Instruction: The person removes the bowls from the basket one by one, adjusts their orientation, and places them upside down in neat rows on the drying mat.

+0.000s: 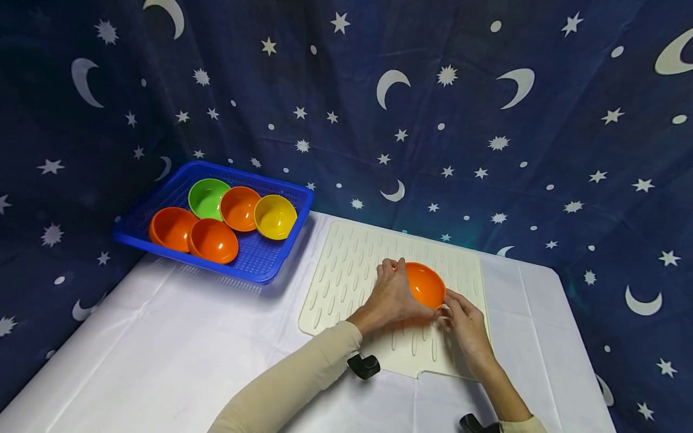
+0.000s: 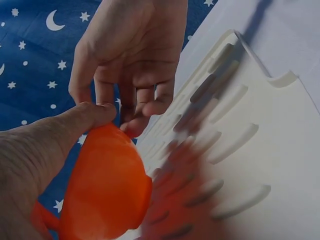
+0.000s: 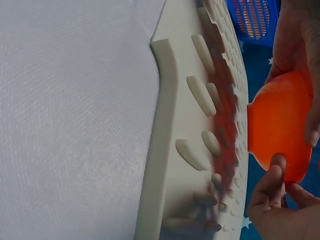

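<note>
An orange bowl (image 1: pixel 426 285) is held between two hands over the right part of a cream ribbed drying mat (image 1: pixel 346 288), its hollow side facing up and its foot appearing clear of the ribs; a reddish cast from it falls on the mat. The left hand (image 1: pixel 397 294) grips the bowl around its left side, fingers at the far rim and thumb along the near rim. The right hand (image 1: pixel 467 325) pinches the rim at the bowl's right side, close to the left thumb. The mat lies on a table (image 1: pixel 162 337) covered with white cloth, and has a notch in its near edge. To its left, at the back of the table, sits a blue plastic basket (image 1: pixel 254 255) with five bowls bunched together, hollows up: a green bowl (image 1: pixel 208 197) at the back, a yellow bowl (image 1: pixel 276 218) on the right, and three more orange bowls (image 1: pixel 213 240). Beige sleeves (image 1: pixel 292 379) cover the arms, and dark blue fabric (image 1: pixel 357 78) printed with pale moons and stars hangs behind.
</note>
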`<act>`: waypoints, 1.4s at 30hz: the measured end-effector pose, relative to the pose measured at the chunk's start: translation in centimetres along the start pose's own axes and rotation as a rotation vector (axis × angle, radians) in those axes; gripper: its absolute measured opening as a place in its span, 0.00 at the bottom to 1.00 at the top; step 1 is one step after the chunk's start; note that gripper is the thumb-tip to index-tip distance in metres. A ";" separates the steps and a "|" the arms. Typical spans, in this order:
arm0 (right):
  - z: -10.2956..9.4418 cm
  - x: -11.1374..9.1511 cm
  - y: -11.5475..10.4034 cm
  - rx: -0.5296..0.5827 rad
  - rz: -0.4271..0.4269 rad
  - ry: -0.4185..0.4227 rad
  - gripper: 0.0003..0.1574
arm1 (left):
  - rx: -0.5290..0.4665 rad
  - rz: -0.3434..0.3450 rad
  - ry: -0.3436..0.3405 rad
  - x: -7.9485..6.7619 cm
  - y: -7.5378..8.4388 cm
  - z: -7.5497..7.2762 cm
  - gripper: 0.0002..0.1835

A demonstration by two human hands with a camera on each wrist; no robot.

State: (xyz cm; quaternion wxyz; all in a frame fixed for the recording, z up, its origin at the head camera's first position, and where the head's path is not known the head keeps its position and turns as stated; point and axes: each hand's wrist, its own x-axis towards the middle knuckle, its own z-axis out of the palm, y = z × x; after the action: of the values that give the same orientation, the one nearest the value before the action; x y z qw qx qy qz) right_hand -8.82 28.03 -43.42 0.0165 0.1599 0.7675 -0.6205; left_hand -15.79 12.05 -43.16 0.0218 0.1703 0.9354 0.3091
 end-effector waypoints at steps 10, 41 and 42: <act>-0.7 0.9 -0.6 0.096 0.044 0.043 0.35 | -0.311 -0.077 0.133 0.7 0.8 1.4 0.57; -5.6 5.5 -2.1 -0.135 -0.109 0.090 0.37 | -0.658 0.075 0.015 4.4 1.7 1.7 0.29; -5.6 5.6 -2.0 -0.129 -0.107 0.091 0.37 | -0.655 0.075 0.008 4.6 1.7 1.8 0.30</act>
State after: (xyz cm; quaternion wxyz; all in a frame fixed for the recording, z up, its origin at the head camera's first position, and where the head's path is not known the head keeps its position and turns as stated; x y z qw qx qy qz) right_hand -13.70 34.32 -41.48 -0.0413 0.1452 0.8133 -0.5619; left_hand -19.31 15.87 -43.36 0.0604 0.1872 0.7795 0.5948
